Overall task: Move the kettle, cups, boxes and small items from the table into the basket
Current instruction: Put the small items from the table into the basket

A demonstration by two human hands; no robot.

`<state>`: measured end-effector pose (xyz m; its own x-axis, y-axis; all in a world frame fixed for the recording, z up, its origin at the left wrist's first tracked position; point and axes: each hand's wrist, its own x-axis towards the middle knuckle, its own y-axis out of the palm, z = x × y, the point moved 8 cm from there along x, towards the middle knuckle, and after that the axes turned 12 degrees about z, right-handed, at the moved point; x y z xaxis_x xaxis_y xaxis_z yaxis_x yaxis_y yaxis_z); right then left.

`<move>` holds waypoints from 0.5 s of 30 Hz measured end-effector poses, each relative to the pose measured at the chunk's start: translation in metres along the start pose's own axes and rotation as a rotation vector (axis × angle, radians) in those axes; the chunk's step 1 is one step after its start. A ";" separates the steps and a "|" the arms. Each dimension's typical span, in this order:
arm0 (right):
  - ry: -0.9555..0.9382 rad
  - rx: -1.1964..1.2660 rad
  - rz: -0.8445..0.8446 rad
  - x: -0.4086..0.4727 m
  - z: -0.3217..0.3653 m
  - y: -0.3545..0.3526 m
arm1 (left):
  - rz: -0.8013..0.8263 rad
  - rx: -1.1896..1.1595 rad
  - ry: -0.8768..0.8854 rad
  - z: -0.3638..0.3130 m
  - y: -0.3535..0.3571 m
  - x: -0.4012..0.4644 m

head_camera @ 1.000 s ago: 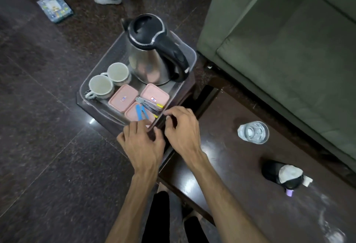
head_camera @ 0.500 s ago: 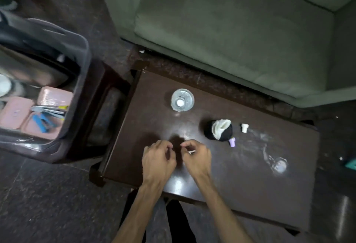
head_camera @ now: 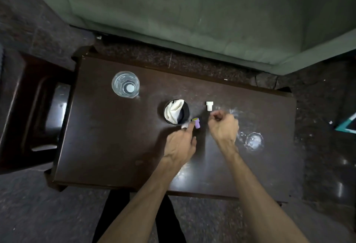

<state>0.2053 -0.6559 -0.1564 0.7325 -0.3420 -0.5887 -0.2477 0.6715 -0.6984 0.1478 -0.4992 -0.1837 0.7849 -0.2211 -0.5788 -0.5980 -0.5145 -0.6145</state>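
Reaching left hand (head_camera: pixel 180 142), forefinger touching purple cap (head_camera: pixel 197 123) beside black cup (head_camera: pixel 176 112) on table (head_camera: pixel 115 146), not gripped. Right hand (head_camera: pixel 223 126) curled, empty, near white cap (head_camera: pixel 209 105). Pinch each low; they'd roll.

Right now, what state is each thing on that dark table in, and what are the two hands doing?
Clear glass: upright, on the table.
Black cup: upright, white cloth stuffed inside.
Purple cap: lying on its side beside the black cup.
White cap: standing alone, untouched.
Left hand: fingertips at the purple cap, not yet gripping.
Right hand: curled loosely near the white cap, holding nothing visible.
Table: smeared with white marks at right.
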 end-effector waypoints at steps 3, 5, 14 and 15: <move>-0.075 -0.045 0.039 0.028 0.010 -0.007 | 0.023 0.011 -0.047 -0.010 0.009 0.025; -0.145 -0.141 0.076 0.043 0.021 -0.005 | 0.040 0.074 -0.095 -0.011 0.015 0.039; -0.218 -0.389 0.218 0.055 0.014 0.032 | 0.052 0.206 -0.104 -0.008 0.032 0.055; -0.192 -0.370 0.212 0.050 0.007 0.033 | 0.053 0.203 -0.101 -0.007 0.033 0.053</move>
<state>0.2381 -0.6465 -0.2060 0.7366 -0.0708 -0.6726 -0.5888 0.4222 -0.6893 0.1705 -0.5333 -0.2308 0.7378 -0.1541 -0.6572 -0.6660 -0.3252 -0.6714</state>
